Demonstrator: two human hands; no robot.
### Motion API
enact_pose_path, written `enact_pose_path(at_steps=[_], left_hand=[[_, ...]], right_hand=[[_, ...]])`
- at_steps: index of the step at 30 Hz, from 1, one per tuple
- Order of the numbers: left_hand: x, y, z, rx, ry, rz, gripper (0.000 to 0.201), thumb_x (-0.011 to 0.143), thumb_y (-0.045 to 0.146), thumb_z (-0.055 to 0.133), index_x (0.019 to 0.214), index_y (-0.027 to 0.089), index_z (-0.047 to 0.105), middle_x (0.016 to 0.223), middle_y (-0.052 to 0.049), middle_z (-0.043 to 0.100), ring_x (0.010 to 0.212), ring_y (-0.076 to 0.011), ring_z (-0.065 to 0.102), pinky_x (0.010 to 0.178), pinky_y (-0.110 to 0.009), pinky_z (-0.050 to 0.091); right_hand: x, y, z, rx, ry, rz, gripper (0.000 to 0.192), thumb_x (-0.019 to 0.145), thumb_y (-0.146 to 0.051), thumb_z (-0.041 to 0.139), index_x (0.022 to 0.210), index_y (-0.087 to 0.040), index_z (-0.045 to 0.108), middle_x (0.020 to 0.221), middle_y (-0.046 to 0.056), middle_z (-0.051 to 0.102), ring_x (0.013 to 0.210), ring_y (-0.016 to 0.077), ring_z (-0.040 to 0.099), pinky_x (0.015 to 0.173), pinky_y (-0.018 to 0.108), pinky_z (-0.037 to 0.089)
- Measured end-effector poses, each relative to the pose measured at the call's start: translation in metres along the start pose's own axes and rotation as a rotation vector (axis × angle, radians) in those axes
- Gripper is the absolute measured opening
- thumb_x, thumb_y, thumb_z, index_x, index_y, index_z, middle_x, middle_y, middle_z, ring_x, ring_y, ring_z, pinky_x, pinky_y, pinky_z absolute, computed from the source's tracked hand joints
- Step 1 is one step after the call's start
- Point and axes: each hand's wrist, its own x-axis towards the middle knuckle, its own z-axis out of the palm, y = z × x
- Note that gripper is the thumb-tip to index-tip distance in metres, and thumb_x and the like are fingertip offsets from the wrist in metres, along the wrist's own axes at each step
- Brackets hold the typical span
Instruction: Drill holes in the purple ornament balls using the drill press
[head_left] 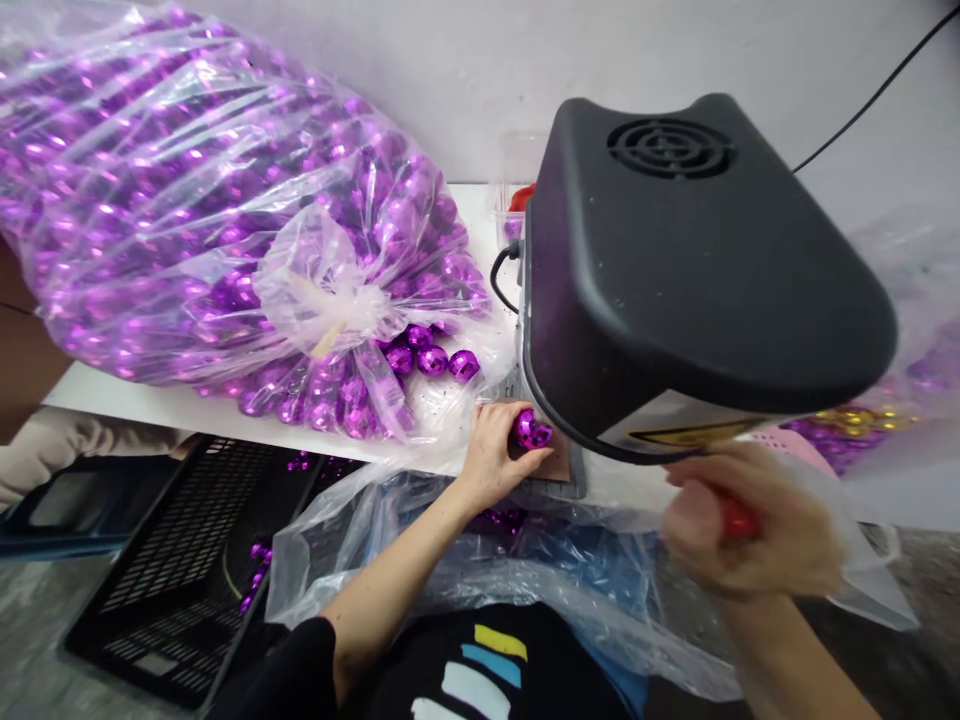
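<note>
Purple ball (532, 430): shiny and faceted, at the front edge of the tabletop (142, 402), just under the black machine head (697, 270), on a brownish pad.
Left hand (495, 455): fingers are closed on the purple ball and hold it at the machine base.
Right hand (750, 525): blurred, closed around a red handle (736, 520) in front of the machine.
Big bag (210, 210): clear plastic, full of purple balls, tied, on the left part of the tabletop; some loose balls (431, 355) lie near its knot.
Black crate (187, 560): below the front edge, at the left.
Plastic sheet (525, 560): lies over the person's lap.
</note>
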Motion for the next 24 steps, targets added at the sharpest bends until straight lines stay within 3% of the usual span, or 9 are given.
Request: enact_pose_path(at_steps=[2, 5, 8, 13, 17, 20, 24], left_hand=[[0.002, 0.0, 0.001, 0.003, -0.001, 0.007, 0.048, 0.083, 0.043, 0.079, 0.124, 0.023, 0.064, 0.123, -0.011, 0.071, 0.122, -0.0327, 0.061, 0.122, -0.06, 0.029], [0.002, 0.003, -0.002, -0.017, 0.003, 0.014, 0.045, 0.085, 0.042, 0.077, 0.123, 0.022, 0.064, 0.124, -0.012, 0.07, 0.121, -0.0327, 0.062, 0.114, -0.057, 0.04], [-0.01, 0.011, -0.016, -0.053, -0.016, 0.065, 0.049, 0.087, 0.04, 0.075, 0.13, 0.021, 0.059, 0.128, -0.012, 0.068, 0.12, -0.031, 0.062, 0.108, -0.052, 0.047], [-0.059, 0.034, -0.056, 0.069, -0.359, 0.105, 0.073, 0.087, 0.011, 0.062, 0.154, 0.03, 0.04, 0.148, -0.012, 0.054, 0.137, -0.0297, 0.052, 0.116, -0.051, 0.044], [-0.08, 0.041, -0.074, 0.179, -0.44, 0.054, 0.091, 0.083, 0.009, 0.064, 0.162, 0.035, 0.026, 0.16, -0.012, 0.042, 0.146, -0.0337, 0.042, 0.119, -0.058, 0.039], [-0.06, 0.034, -0.08, 0.159, -0.367, 0.077, 0.076, 0.089, 0.023, 0.069, 0.157, 0.033, 0.036, 0.154, -0.012, 0.05, 0.14, -0.0316, 0.05, 0.116, -0.054, 0.044], [0.007, 0.008, -0.086, 0.276, -0.016, 0.117, 0.031, 0.099, 0.024, 0.055, 0.129, 0.023, 0.062, 0.125, -0.011, 0.069, 0.119, -0.0278, 0.062, 0.107, -0.048, 0.049]], right_hand=[[0.021, -0.01, -0.01, 0.013, 0.155, 0.053, 0.023, 0.088, -0.038, 0.06, 0.079, -0.018, 0.066, 0.065, 0.001, 0.059, 0.059, 0.0086, 0.054, 0.055, 0.024, 0.041], [0.058, -0.02, -0.011, 0.011, 0.27, 0.062, 0.026, 0.09, -0.04, 0.062, 0.081, -0.017, 0.069, 0.065, -0.001, 0.054, 0.058, 0.0038, 0.047, 0.06, 0.021, 0.041], [0.087, -0.021, -0.004, 0.145, 0.263, 0.139, 0.032, 0.09, -0.045, 0.063, 0.081, -0.015, 0.067, 0.063, -0.003, 0.048, 0.057, 0.0011, 0.039, 0.054, 0.018, 0.031], [0.105, -0.015, 0.002, 0.274, 0.213, 0.21, 0.025, 0.087, -0.036, 0.068, 0.08, -0.012, 0.067, 0.063, -0.003, 0.048, 0.058, -0.0001, 0.039, 0.053, 0.018, 0.026], [0.108, -0.011, 0.006, 0.279, 0.208, 0.204, 0.018, 0.089, -0.029, 0.063, 0.082, -0.013, 0.064, 0.068, -0.003, 0.051, 0.064, 0.0006, 0.042, 0.058, 0.021, 0.029], [0.11, -0.01, 0.008, 0.262, 0.215, 0.203, 0.015, 0.089, -0.025, 0.061, 0.08, -0.012, 0.062, 0.069, -0.004, 0.049, 0.065, -0.0005, 0.04, 0.06, 0.022, 0.028], [0.11, -0.007, 0.009, 0.267, 0.201, 0.198, 0.012, 0.086, -0.023, 0.062, 0.081, -0.012, 0.063, 0.069, -0.004, 0.05, 0.064, -0.0001, 0.04, 0.059, 0.022, 0.029]])
